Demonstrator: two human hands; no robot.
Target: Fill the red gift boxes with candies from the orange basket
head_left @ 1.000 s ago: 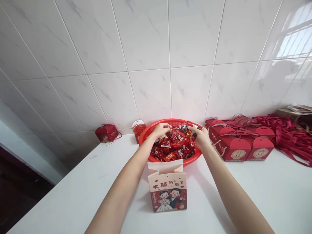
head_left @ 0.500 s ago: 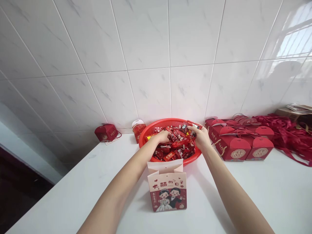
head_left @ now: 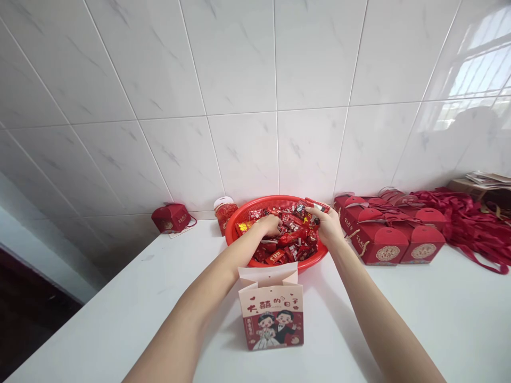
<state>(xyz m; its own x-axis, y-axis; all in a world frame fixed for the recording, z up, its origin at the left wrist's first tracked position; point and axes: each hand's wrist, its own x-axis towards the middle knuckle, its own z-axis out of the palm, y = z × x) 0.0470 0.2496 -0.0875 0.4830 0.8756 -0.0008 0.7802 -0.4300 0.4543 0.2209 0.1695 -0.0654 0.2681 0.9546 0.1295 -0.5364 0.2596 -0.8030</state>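
A red plastic basket point(head_left: 255, 204) full of wrapped candies point(head_left: 293, 238) stands against the wall. My left hand point(head_left: 270, 225) reaches into it from the left, its fingers curled down among the candies; whatever they pinch is hidden. At the basket's right rim, my right hand point(head_left: 329, 226) is closed around a few wrapped candies point(head_left: 317, 205), red and dark wrappers showing past the thumb and fingers. Between my forearms, in front of the basket, a paper gift box point(head_left: 272, 319) with a cartoon bride and groom stands upright with its top open.
Several closed red gift boxes point(head_left: 381, 242) are grouped to the basket's right, beside a heap of dark red ribbons point(head_left: 473, 226). One small red box point(head_left: 171, 218) sits at the table's left back edge. A red container with a pale top point(head_left: 224, 213) touches the basket's left side.
The view has shifted slightly. My left hand remains low among the candies, and my right hand still holds its candies at the rim with hardly any movement.
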